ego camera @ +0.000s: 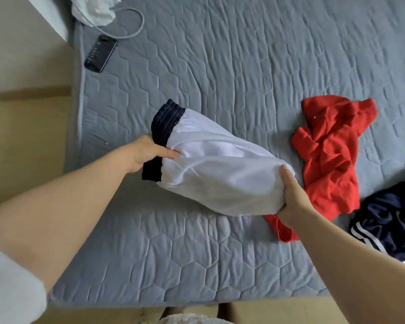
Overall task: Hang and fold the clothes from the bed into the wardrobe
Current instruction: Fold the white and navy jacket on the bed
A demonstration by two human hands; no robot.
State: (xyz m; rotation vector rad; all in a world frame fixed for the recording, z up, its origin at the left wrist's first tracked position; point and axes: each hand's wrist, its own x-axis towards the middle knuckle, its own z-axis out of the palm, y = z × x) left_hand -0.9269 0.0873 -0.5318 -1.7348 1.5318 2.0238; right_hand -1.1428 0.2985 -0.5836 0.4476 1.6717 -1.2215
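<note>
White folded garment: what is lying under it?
The grey quilted bed cover shows around the white garment. A red garment reaches its right end; whether red cloth runs underneath is hidden.

Soft, even light, fairly bright, no glare. Faint shadow on the bed (pixel 197 242) just under the white garment (pixel 220 171) between left hand (pixel 147 152) and right hand (pixel 292 197). Whole frame slightly soft. Edges bend, and the white sleeve (pixel 9 288) behind the left hand is blurred.
</note>
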